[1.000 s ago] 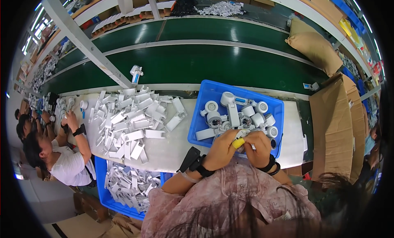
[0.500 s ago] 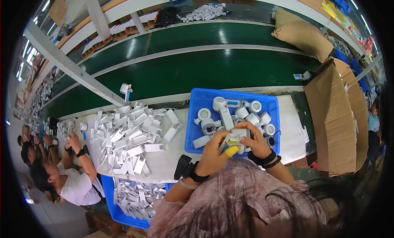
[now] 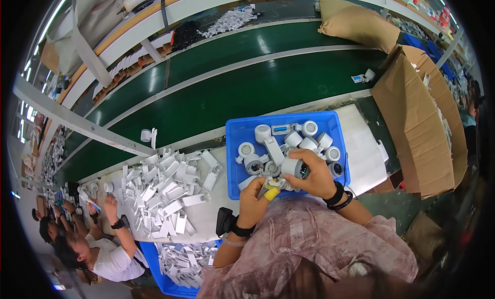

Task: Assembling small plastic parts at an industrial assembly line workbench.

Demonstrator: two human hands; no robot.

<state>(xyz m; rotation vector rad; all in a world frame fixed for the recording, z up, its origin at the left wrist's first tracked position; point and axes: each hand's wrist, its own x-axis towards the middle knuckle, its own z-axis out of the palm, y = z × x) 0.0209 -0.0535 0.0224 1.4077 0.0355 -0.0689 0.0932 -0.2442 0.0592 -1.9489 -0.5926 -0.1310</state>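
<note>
We have both hands raised over the near edge of the blue tray (image 3: 282, 117), and the round white housing (image 3: 292, 167) sits between them. Our right hand (image 3: 318, 176) is the nearer one — its fingers and thumb are closed around the housing from the right. From our left hand (image 3: 251, 202), the housing lies up and to the right, a little farther from our body. Its axis looks to run roughly across us, with the dark end turned toward our right palm.

Our left hand is pinched on a small pale part (image 3: 274, 183) just below the housing; we cannot tell whether the two are joined. A yellow piece (image 3: 271, 194) shows at those fingertips — wrapped on a finger or held, we cannot say.

Beyond our hands, other round white units (image 3: 310, 128) lie in the tray, which stands on the pale desk (image 3: 360, 154). The pile of white covers (image 3: 170, 190) is well to our left.
</note>
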